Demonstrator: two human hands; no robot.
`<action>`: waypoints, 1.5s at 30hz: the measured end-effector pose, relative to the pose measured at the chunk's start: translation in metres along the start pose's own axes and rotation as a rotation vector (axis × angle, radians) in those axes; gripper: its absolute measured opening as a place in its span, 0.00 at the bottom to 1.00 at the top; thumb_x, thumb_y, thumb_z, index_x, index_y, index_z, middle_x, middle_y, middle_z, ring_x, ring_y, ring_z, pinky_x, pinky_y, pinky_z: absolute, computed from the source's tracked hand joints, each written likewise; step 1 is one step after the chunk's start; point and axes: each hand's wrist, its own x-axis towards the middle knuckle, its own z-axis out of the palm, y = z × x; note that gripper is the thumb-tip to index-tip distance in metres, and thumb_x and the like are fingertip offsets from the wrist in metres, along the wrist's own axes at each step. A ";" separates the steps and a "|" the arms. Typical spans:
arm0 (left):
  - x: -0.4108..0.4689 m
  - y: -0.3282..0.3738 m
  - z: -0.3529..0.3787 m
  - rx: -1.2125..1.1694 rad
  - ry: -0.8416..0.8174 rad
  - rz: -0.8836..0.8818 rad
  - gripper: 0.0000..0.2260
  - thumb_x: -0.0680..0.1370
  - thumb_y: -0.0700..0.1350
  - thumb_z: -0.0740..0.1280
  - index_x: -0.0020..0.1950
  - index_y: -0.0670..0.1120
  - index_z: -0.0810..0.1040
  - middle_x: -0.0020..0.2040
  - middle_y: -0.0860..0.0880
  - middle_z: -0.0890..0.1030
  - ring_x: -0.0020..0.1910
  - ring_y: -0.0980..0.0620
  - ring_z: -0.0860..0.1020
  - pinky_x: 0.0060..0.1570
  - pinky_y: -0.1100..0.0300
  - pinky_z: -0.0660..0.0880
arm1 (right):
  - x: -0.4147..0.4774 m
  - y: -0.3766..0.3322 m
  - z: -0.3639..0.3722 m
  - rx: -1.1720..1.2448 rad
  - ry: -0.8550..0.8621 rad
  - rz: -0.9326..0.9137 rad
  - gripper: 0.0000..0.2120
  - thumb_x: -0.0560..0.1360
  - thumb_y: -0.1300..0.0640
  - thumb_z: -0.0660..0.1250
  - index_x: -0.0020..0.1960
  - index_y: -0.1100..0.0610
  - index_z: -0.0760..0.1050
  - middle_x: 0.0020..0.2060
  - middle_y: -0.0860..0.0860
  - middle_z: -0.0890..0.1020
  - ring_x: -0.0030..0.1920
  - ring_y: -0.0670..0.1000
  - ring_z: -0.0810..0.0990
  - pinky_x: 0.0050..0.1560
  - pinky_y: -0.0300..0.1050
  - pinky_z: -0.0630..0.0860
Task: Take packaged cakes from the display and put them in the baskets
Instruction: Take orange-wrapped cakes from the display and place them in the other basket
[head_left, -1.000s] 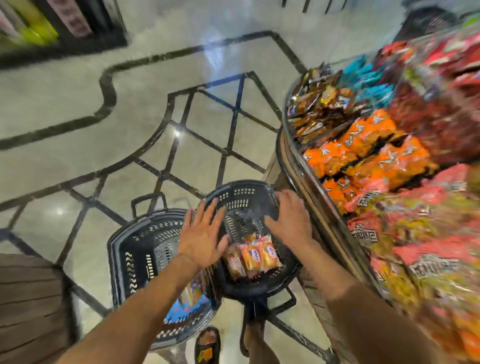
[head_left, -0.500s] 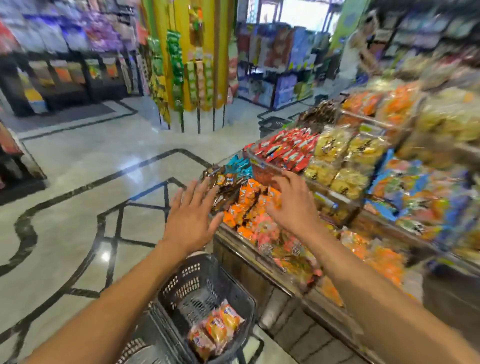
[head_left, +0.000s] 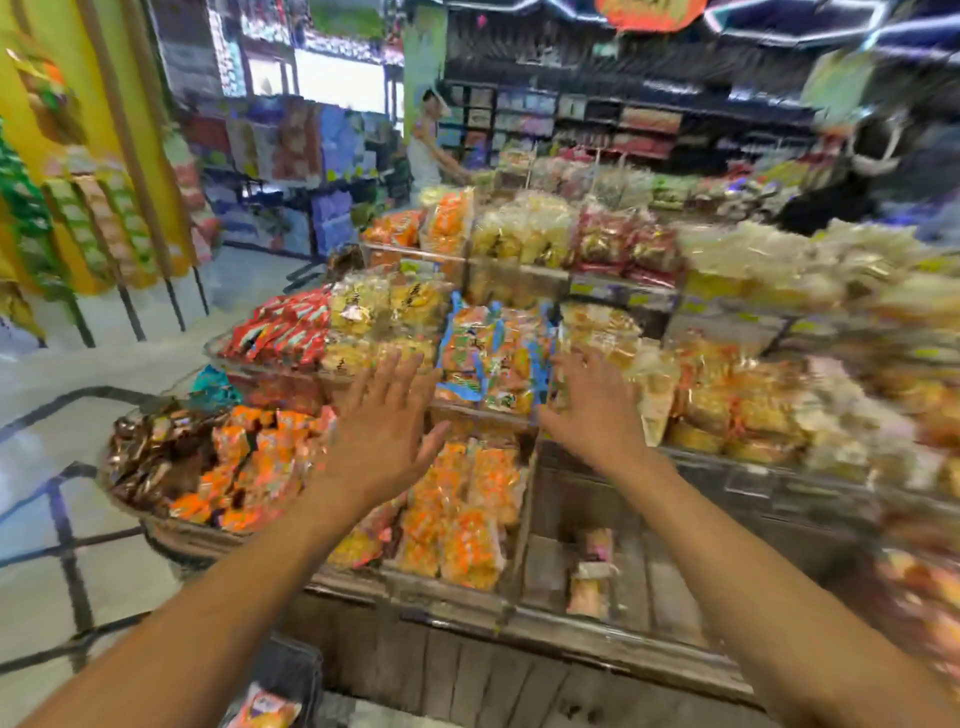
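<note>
While our left hand and right hand hover near the blue-edged cake packets, both grips are spread. One packet lies in the basket below.

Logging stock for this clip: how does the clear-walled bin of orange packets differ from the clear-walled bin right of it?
The clear-walled bin of orange packets is heaped full; the bin right of it shows mostly bare floor. The first holds orange packets, the second a few pale ones. Both sit on the front lower tier.
</note>
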 end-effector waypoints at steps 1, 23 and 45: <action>0.007 0.020 0.005 -0.009 0.006 0.022 0.30 0.82 0.64 0.54 0.80 0.49 0.67 0.81 0.43 0.66 0.81 0.41 0.61 0.78 0.39 0.57 | -0.005 0.019 -0.006 0.001 0.004 0.016 0.31 0.71 0.44 0.70 0.72 0.51 0.70 0.72 0.56 0.70 0.71 0.60 0.69 0.69 0.58 0.70; 0.032 0.237 0.249 -0.312 -0.667 0.037 0.37 0.78 0.69 0.45 0.83 0.50 0.57 0.82 0.48 0.61 0.81 0.46 0.57 0.78 0.48 0.62 | -0.122 0.280 0.106 0.011 -0.440 0.368 0.31 0.74 0.40 0.67 0.74 0.48 0.65 0.75 0.51 0.63 0.74 0.55 0.65 0.69 0.56 0.71; 0.082 0.303 0.472 -0.566 -1.245 -0.777 0.21 0.72 0.63 0.76 0.57 0.50 0.80 0.58 0.45 0.83 0.52 0.44 0.81 0.49 0.57 0.75 | -0.156 0.364 0.222 0.156 -0.657 0.638 0.32 0.71 0.39 0.64 0.73 0.49 0.68 0.72 0.48 0.67 0.71 0.54 0.69 0.68 0.54 0.72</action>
